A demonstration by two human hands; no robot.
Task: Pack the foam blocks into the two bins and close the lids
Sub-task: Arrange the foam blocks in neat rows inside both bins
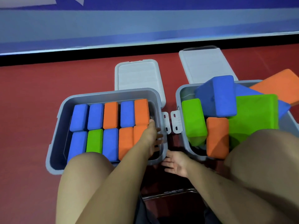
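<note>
The left grey bin [111,92] holds two neat rows of upright blue, orange and green foam blocks. My left hand [151,135] lies with straight fingers against the near-right orange block [139,133], at the gap by the bin's right wall. The right grey bin [179,94] is piled loosely with a green block [193,120], an orange block [216,136], a large green block [254,113] and a blue block [216,96] that stick up above the rim. My right hand [175,162] hovers open, fingers spread, low between the two bins.
Two grey lids [137,75] [205,65] lie open behind the bins on the red floor. White latches [171,122] face each other between the bins. A large orange block [279,86] leans over the right bin's far corner. My knees cover the bins' near edges.
</note>
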